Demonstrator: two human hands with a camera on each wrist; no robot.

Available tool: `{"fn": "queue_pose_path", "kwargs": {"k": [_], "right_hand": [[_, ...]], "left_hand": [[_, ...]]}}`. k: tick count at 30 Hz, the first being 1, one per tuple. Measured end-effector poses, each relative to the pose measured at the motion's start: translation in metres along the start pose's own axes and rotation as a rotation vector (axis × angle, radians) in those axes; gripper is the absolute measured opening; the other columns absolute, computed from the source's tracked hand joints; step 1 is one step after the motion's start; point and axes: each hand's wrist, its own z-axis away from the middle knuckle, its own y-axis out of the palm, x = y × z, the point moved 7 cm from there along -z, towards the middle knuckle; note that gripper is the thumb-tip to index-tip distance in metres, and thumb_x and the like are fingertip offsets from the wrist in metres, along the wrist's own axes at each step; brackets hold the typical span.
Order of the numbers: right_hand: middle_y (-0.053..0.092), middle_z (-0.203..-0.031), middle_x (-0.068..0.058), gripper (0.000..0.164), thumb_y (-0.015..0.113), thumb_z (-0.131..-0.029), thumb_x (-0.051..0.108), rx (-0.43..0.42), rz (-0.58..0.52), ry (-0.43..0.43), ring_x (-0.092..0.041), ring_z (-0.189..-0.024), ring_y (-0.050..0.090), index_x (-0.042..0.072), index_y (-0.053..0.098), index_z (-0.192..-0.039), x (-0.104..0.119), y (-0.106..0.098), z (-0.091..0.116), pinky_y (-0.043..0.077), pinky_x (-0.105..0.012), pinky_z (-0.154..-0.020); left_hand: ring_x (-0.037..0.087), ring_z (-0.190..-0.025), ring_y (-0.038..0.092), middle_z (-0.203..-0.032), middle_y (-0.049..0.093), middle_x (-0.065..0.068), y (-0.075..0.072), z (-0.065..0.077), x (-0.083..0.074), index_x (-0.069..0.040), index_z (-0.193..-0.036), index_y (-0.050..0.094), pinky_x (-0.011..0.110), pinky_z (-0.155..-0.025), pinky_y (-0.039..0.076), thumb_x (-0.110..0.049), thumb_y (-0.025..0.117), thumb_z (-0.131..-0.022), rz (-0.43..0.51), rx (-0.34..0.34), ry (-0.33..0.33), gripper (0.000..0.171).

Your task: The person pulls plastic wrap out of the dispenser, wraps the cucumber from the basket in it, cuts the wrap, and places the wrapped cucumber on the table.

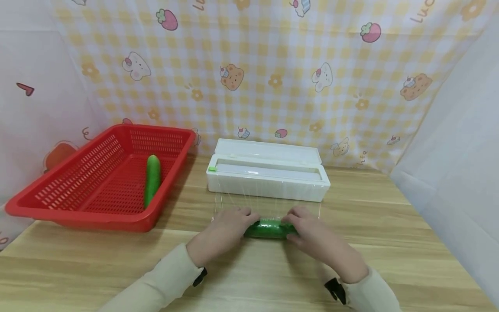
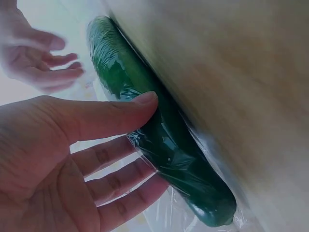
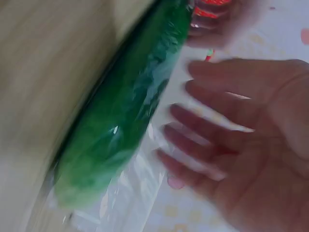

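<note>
A green cucumber (image 1: 269, 229) lies crosswise on the table, wrapped in clear plastic film that shines and wrinkles over its skin. My left hand (image 1: 230, 225) holds it at the left part; in the left wrist view the thumb (image 2: 128, 115) lies over the cucumber (image 2: 169, 140) and the fingers reach its far side. At the right end is my right hand (image 1: 312, 232). The right wrist view shows that hand (image 3: 251, 130) with fingers extended and spread beside the wrapped cucumber (image 3: 120, 111). From the cucumber, the film (image 1: 269, 206) stretches back to a white wrap dispenser (image 1: 269, 188).
The dispenser's lid (image 1: 269, 151) stands raised, with a small green slider (image 1: 212, 169) at its left end. On the left a red plastic basket (image 1: 171, 182) holds another cucumber (image 1: 153, 180). A patterned curtain (image 1: 273, 99) hangs behind the wooden table (image 1: 390, 242).
</note>
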Motion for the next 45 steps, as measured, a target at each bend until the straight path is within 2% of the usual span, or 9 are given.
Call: {"fn": "queue_pose_path", "kwargs": {"k": [3,11,17,22,25,33,37,41,45], "right_hand": [[0.055,-0.099,-0.005,0.034,0.076,-0.074,0.010,0.073,0.012,0.052,-0.021,-0.093,0.053,0.004,0.060,-0.103,0.000,0.010,-0.007,0.048,-0.036,-0.080],[0.057,-0.097,-0.007,0.045,0.081,-0.068,0.008,0.119,0.061,0.196,-0.024,-0.086,0.050,0.011,0.054,-0.104,-0.015,0.021,-0.005,0.044,-0.039,-0.078],[0.060,-0.096,-0.008,0.046,0.082,-0.067,0.014,0.164,0.080,0.229,-0.024,-0.083,0.052,0.013,0.052,-0.102,-0.020,0.023,-0.004,0.045,-0.040,-0.076],[0.064,-0.095,-0.009,0.046,0.082,-0.065,0.019,0.203,0.047,0.248,-0.023,-0.081,0.055,0.014,0.052,-0.099,-0.024,0.024,-0.003,0.046,-0.040,-0.076],[0.062,-0.091,-0.006,0.044,0.082,-0.065,0.021,0.207,0.001,0.263,-0.020,-0.078,0.054,0.014,0.053,-0.097,-0.027,0.024,-0.002,0.046,-0.039,-0.074],[0.046,-0.089,-0.006,0.039,0.080,-0.067,0.021,0.200,-0.088,0.311,-0.021,-0.081,0.040,0.010,0.063,-0.101,-0.035,0.023,-0.002,0.042,-0.035,-0.069],[0.050,-0.089,-0.006,0.045,0.079,-0.068,0.022,0.192,-0.098,0.305,-0.020,-0.083,0.045,0.008,0.064,-0.107,-0.037,0.022,-0.003,0.044,-0.036,-0.072],[0.058,-0.102,-0.009,0.050,0.078,-0.069,0.022,0.175,-0.108,0.296,-0.027,-0.095,0.055,0.007,0.059,-0.112,-0.039,0.020,-0.003,0.048,-0.042,-0.083],[0.060,-0.100,-0.007,0.041,0.078,-0.071,0.021,0.154,-0.115,0.283,-0.025,-0.094,0.058,0.009,0.056,-0.103,-0.040,0.019,-0.003,0.048,-0.041,-0.082]], "left_hand": [[0.013,-0.073,0.056,-0.089,0.059,-0.003,0.001,0.000,0.001,-0.021,-0.112,0.059,0.027,-0.056,0.046,0.005,0.061,-0.079,0.010,-0.001,-0.005,0.042],[0.014,-0.075,0.057,-0.088,0.059,-0.002,0.000,0.002,0.003,-0.021,-0.111,0.059,0.028,-0.057,0.046,0.005,0.061,-0.079,-0.008,-0.015,0.002,0.041],[0.013,-0.075,0.056,-0.088,0.059,0.000,0.002,0.003,0.007,-0.021,-0.113,0.058,0.027,-0.056,0.046,-0.004,0.069,-0.078,0.007,0.024,-0.027,0.040],[0.015,-0.084,0.061,-0.094,0.063,-0.001,0.007,0.004,0.017,-0.018,-0.115,0.059,0.029,-0.069,0.051,-0.019,0.080,-0.070,0.103,0.103,-0.056,0.050],[0.015,-0.090,0.061,-0.099,0.065,-0.001,0.009,0.004,0.024,-0.015,-0.112,0.060,0.031,-0.077,0.051,-0.019,0.080,-0.070,0.192,0.139,-0.079,0.047],[0.011,-0.069,0.048,-0.075,0.057,-0.005,0.013,0.002,0.045,-0.012,-0.086,0.061,0.027,-0.065,0.043,-0.019,0.079,-0.072,0.375,0.209,-0.161,0.024],[0.012,-0.068,0.048,-0.073,0.056,-0.005,0.016,0.002,0.054,-0.013,-0.082,0.063,0.028,-0.064,0.042,-0.017,0.076,-0.076,0.440,0.248,-0.170,0.015],[0.011,-0.071,0.050,-0.074,0.058,-0.005,0.020,0.002,0.064,-0.015,-0.081,0.065,0.029,-0.068,0.044,-0.019,0.075,-0.077,0.465,0.269,-0.161,0.011],[0.011,-0.072,0.051,-0.075,0.059,-0.005,0.022,0.002,0.074,-0.016,-0.082,0.068,0.029,-0.068,0.044,-0.020,0.074,-0.078,0.525,0.288,-0.184,0.008]]}}
